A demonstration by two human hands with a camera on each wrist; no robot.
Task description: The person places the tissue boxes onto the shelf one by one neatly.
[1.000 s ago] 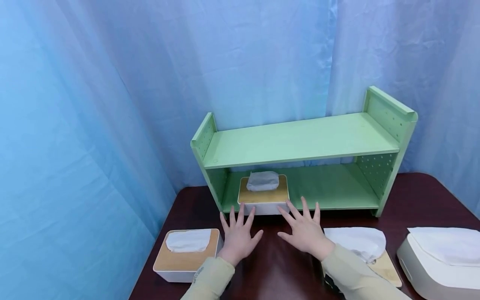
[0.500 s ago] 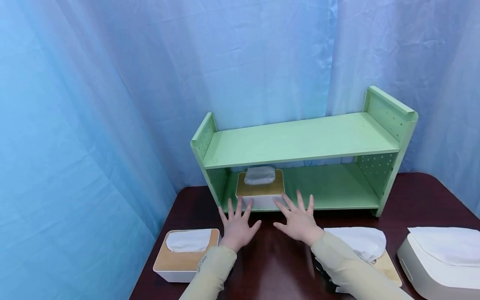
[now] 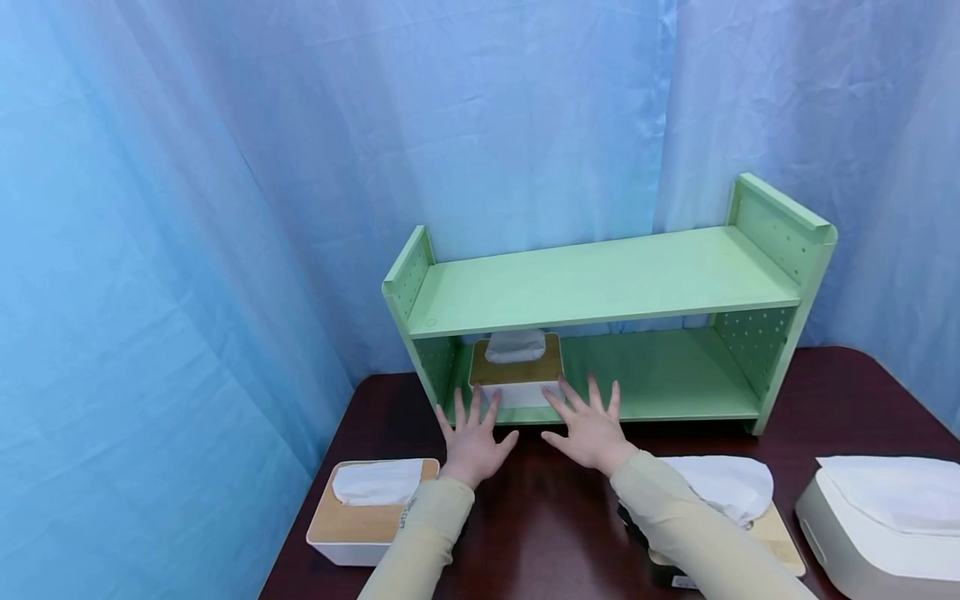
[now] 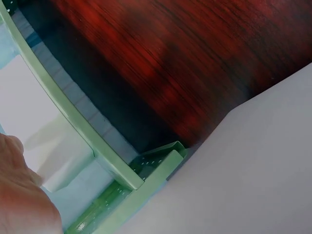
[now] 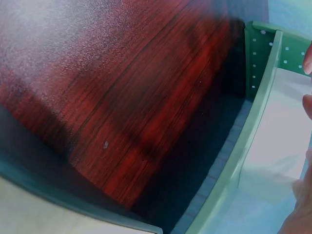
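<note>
A white tissue box (image 3: pixel 517 393) with a wooden lid and a tissue sticking out of the top sits on the lower level of the green shelf (image 3: pixel 600 287), toward its left end. My left hand (image 3: pixel 472 446), fingers spread straight, has its fingertips at the box's front left. At the front right corner are the spread fingertips of my right hand (image 3: pixel 591 429). The left wrist view shows part of the left hand (image 4: pixel 22 195) beside the box's white front (image 4: pixel 44 122). In the right wrist view, the right hand (image 5: pixel 303 204) is partly cut off near the box (image 5: pixel 278 131).
Another wood-lidded tissue box (image 3: pixel 371 512) stands on the dark table (image 3: pixel 540 533) at left. A dark-sided tissue box (image 3: pixel 772 533) lies partly behind my right sleeve. A large white tissue box (image 3: pixel 885 525) is at far right. Blue curtains (image 3: pixel 525 125) hang behind the shelf.
The tissue box has slid back and slightly left, from the shelf's front edge deeper onto the lower level. Both hands have moved forward with it, fingers still spread.
</note>
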